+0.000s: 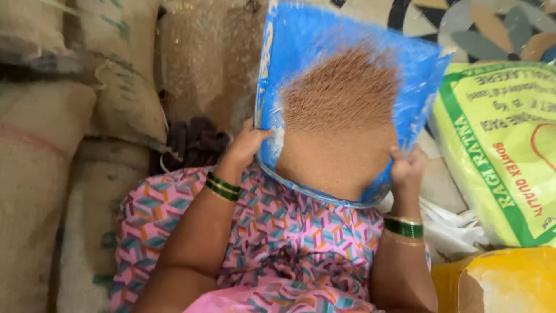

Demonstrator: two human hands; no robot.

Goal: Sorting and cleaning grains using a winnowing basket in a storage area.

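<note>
The left hand and the right hand each close on an edge of the flat blue plastic winnowing tray, held over the lap. The fine reddish-brown grain on it is mid-toss, so the winnowing seems unfinished.

Soft even daylight, faint shadows, motion blur on brown grain, sacks slightly soft

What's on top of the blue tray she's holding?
A heap of fine reddish-brown grain covers the middle of the blue tray. The tray surface beneath the heap is hidden.
</note>
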